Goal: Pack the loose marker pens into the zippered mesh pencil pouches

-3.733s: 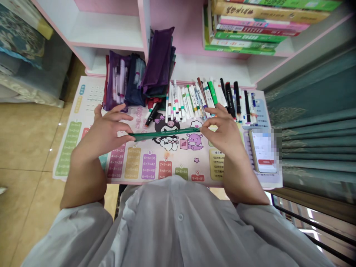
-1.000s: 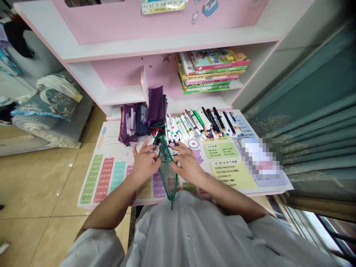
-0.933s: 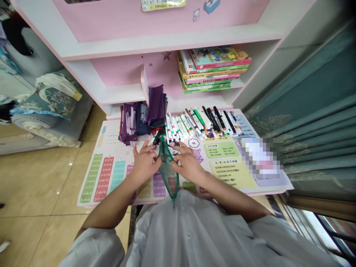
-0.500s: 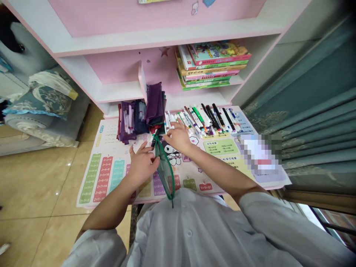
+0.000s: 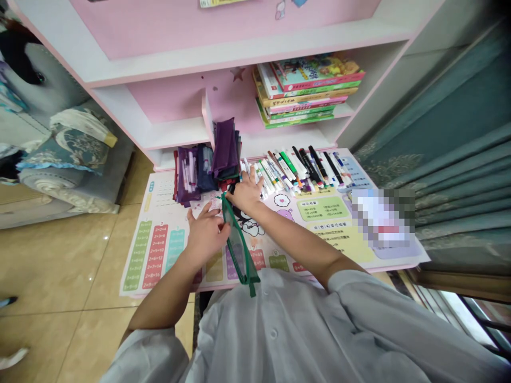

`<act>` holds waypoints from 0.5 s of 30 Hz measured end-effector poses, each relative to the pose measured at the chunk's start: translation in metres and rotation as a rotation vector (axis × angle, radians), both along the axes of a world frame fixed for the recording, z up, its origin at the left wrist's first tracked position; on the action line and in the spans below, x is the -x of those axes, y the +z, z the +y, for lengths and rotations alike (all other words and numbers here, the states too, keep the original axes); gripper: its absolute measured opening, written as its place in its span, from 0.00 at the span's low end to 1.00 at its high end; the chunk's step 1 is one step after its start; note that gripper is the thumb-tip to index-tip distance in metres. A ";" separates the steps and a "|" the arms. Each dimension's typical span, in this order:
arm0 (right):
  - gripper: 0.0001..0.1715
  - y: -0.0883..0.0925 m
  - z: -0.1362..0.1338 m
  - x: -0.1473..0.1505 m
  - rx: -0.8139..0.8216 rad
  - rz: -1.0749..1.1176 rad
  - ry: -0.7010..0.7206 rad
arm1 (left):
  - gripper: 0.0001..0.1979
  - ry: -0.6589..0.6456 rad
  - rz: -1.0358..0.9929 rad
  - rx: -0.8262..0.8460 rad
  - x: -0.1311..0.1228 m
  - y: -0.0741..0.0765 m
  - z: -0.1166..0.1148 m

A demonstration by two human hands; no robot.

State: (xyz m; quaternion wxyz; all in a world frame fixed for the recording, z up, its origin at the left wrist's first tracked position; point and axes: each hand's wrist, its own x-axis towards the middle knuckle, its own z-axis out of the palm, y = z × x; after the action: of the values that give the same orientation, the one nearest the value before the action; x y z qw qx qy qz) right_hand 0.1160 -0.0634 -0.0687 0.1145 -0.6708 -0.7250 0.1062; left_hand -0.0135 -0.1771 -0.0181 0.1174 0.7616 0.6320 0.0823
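On my feed, the left hand [image 5: 205, 232] sits half open, fingers spread, its thumb side against a slim clear mesh pouch with green zip trim [image 5: 238, 246]; I can't tell whether it grips. The pouch lies tilted across a printed multiplication-table mat [image 5: 146, 250] on the table, its lower tip at the white shirt [image 5: 271, 324]. The right hand [image 5: 246, 194] is spread open, palm down, just beside the pouch's top, fingertips at a row of loose felt-tip markers [image 5: 299, 169]. Further left, a purple mesh pouch [image 5: 186, 175] holds pale markers, beside a navy mesh pouch [image 5: 205, 168] and a stack of dark purple pouches [image 5: 224, 148].
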 end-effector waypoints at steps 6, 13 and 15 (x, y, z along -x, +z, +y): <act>0.34 0.000 0.002 0.005 0.000 -0.014 -0.019 | 0.15 -0.022 0.021 0.002 -0.001 0.000 0.002; 0.36 0.003 0.006 0.000 0.037 -0.013 -0.067 | 0.12 -0.008 0.027 -0.036 0.000 -0.001 0.002; 0.36 0.007 0.006 -0.004 0.050 0.009 -0.082 | 0.12 -0.001 0.018 -0.054 0.001 -0.001 0.002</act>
State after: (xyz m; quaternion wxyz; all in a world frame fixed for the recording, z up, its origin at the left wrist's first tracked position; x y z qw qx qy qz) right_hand 0.1205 -0.0578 -0.0616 0.1052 -0.7020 -0.6936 0.1227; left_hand -0.0149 -0.1750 -0.0186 0.0911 0.7654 0.6303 0.0928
